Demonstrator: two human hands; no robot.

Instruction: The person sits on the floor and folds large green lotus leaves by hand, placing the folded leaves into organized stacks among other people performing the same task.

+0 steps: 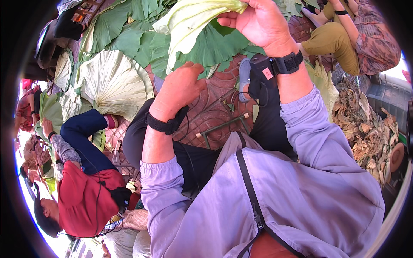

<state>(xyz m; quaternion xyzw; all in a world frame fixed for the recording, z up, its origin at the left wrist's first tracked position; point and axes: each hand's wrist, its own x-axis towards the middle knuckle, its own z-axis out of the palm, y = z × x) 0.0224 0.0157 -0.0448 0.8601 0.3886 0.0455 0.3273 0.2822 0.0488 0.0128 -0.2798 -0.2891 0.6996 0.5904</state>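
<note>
A large folded lotus leaf point(193, 22), pale side outward, hangs at the top of the view. My right hand point(258, 24) pinches its gathered end between thumb and fingers. My left hand point(182, 80) is curled just below the leaf's lower edge, back of the hand towards me. Its fingertips are hidden, so whether they grip anything cannot be told. Beneath the held leaf spread overlapping green lotus leaves point(125, 42) on the ground. Left of my left hand, a broad pale leaf point(113, 84) with radiating veins lies underside up.
Red patterned paving point(213, 109) and a metal-framed folding stool point(222, 129) lie between my legs. A person in red point(87, 200) sits at left, handling a leaf. Another person point(338, 42) sits at upper right. Dry brown leaves point(361, 129) are heaped at right.
</note>
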